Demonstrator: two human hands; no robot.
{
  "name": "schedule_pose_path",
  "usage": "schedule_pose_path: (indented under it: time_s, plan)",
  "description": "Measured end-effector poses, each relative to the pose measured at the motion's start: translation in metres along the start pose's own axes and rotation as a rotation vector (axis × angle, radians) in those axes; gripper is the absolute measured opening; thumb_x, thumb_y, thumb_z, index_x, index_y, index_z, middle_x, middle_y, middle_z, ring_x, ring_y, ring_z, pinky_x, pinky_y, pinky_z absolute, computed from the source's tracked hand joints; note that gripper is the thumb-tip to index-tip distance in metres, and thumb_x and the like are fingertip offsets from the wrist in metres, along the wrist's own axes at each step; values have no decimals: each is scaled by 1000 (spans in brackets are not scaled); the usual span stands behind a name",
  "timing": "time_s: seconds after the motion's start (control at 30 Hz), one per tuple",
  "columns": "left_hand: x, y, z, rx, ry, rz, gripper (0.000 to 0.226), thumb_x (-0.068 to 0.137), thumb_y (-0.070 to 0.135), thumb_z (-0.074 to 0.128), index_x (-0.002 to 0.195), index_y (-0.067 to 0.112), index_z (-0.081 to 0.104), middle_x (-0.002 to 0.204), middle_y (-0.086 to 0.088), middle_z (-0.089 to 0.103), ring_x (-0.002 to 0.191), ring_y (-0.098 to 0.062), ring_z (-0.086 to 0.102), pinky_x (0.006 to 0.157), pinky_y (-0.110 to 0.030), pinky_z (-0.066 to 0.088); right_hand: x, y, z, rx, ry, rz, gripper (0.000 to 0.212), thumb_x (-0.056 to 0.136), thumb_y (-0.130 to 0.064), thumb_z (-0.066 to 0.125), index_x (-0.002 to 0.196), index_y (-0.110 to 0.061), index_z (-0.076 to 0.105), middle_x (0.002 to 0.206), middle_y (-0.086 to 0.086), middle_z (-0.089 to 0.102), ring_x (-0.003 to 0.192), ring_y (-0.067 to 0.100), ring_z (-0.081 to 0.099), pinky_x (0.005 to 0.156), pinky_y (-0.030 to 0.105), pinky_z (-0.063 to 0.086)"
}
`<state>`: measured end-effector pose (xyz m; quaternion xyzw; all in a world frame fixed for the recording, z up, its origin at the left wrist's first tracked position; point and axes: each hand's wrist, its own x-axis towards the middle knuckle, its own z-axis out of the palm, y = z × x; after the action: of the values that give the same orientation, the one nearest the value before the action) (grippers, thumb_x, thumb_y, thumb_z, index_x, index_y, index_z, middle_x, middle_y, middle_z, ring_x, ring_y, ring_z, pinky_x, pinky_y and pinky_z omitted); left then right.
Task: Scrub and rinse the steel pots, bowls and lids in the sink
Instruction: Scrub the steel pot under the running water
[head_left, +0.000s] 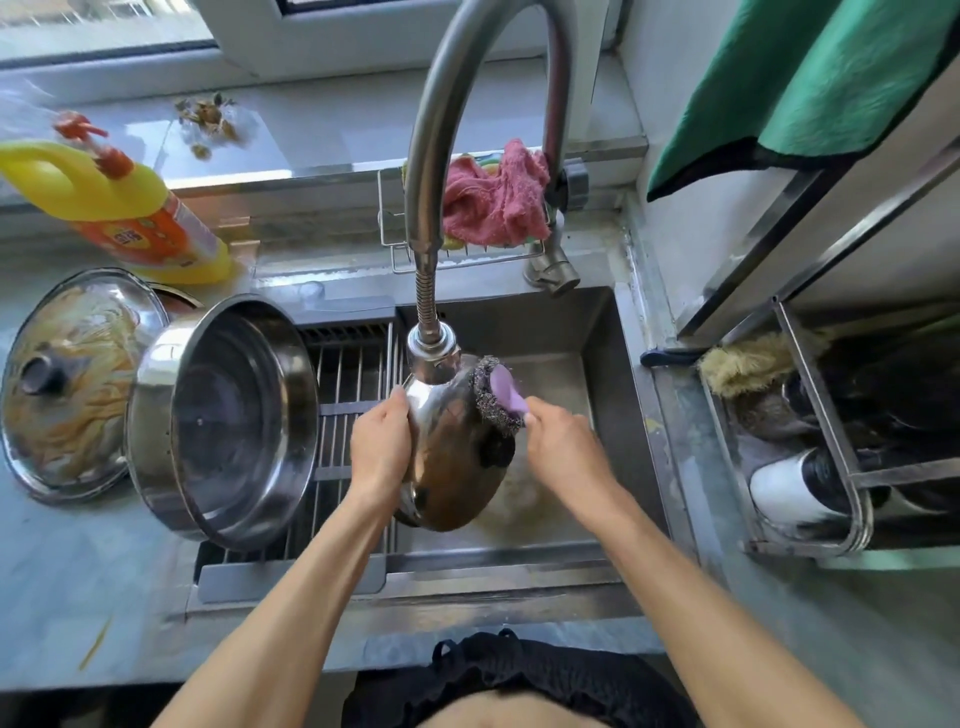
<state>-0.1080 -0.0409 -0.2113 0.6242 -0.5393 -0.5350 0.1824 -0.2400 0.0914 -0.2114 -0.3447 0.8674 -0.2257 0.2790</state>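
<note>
The scrubbing step was in hand — the left hand (382, 447) gripped a steel lid (457, 457) on edge over the sink (602, 332). The right hand (558, 441) pinched a scourer (496, 397) against the lid's rim, apparently dry under the tap (434, 353). Next — working round the rim, then rinsing.

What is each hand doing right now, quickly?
Left hand: grips the edge of the steel lid, held tilted over the sink.
Right hand: holds the purple-handled steel-wool scrubber, pressed on the lid.

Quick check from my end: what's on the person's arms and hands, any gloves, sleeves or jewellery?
Nothing worn: the left hand and right hand are bare, without gloves, and both forearms are uncovered, with no sleeves in view. No rings, watch or bracelets show. Dark clothing sits at the waist.
</note>
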Motion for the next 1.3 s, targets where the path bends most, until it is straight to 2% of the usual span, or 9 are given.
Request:
schedule_pose_path:
  time_s: [0.1, 0.27, 0.5, 0.8, 0.9, 1.0, 1.07, 1.23, 1.3]
  plan:
    - [-16, -7, 9, -25, 58, 68, 50, 106, 37, 43, 62, 14, 46, 66, -4, 51, 68, -19, 46, 63, -34, 34, -22, -6, 15, 92, -56, 25, 28, 102, -22, 40, 122, -29, 58, 90, 9, 65, 81, 31, 59, 67, 34, 44]
    - [-27, -15, 25, -152, 100, -11, 50, 103, 44, 47, 61, 18, 51, 63, 0, 55, 67, -18, 51, 65, -34, 41, -36, -6, 21, 230, 12, 66, 35, 103, -29, 39, 134, -35, 55, 104, 7, 71, 95, 30, 65, 76, 36, 50]
    - [-40, -16, 29, -349, 196, -139, 46, 100, 47, 52, 67, 16, 64, 71, -1, 64, 73, -20, 59, 73, -36, 49, -42, -23, 13, 143, 68, 32, 29, 103, -28, 39, 128, -33, 53, 94, 15, 67, 90, 37, 64, 68, 38, 47]
    - [-44, 6, 21, -449, 208, -153, 46, 101, 42, 54, 62, 20, 64, 63, 6, 65, 66, -17, 60, 66, -33, 51, -47, -40, 4, 69, 72, -175, 30, 102, -25, 42, 129, -34, 50, 84, 14, 69, 81, 39, 65, 58, 37, 42]
    - [-41, 2, 19, -477, 201, -201, 56, 98, 41, 56, 44, 23, 58, 50, 12, 56, 62, -16, 54, 59, -30, 48, -46, -29, 1, 66, 81, -96, 27, 103, -26, 41, 127, -34, 49, 77, 10, 63, 79, 38, 64, 56, 34, 37]
    - [-38, 2, 15, -563, 221, -283, 42, 93, 42, 59, 55, 25, 55, 64, 2, 59, 66, -20, 57, 64, -33, 50, -59, -25, 5, -23, -18, -226, 34, 103, -24, 41, 132, -41, 46, 81, 5, 67, 72, 31, 63, 53, 35, 43]
    - [-37, 4, 15, -616, 225, -306, 42, 96, 43, 60, 60, 22, 52, 64, 2, 61, 64, -18, 60, 65, -30, 53, -55, -14, 4, 8, -18, -143, 32, 103, -25, 41, 130, -41, 47, 82, 9, 67, 75, 35, 64, 57, 39, 49]
    - [-36, 6, 13, -612, 220, -321, 46, 92, 37, 59, 52, 25, 40, 58, 5, 49, 59, -17, 49, 60, -29, 46, -66, -19, 5, -68, -75, -261, 37, 103, -25, 40, 136, -43, 42, 71, 1, 56, 61, 28, 56, 52, 38, 44]
    - [-38, 5, 14, -653, 210, -320, 48, 95, 41, 59, 53, 24, 43, 60, 3, 54, 61, -18, 54, 66, -33, 53, -58, -4, 1, -62, -47, -143, 35, 103, -25, 41, 133, -41, 46, 75, 6, 61, 67, 32, 61, 53, 36, 41]
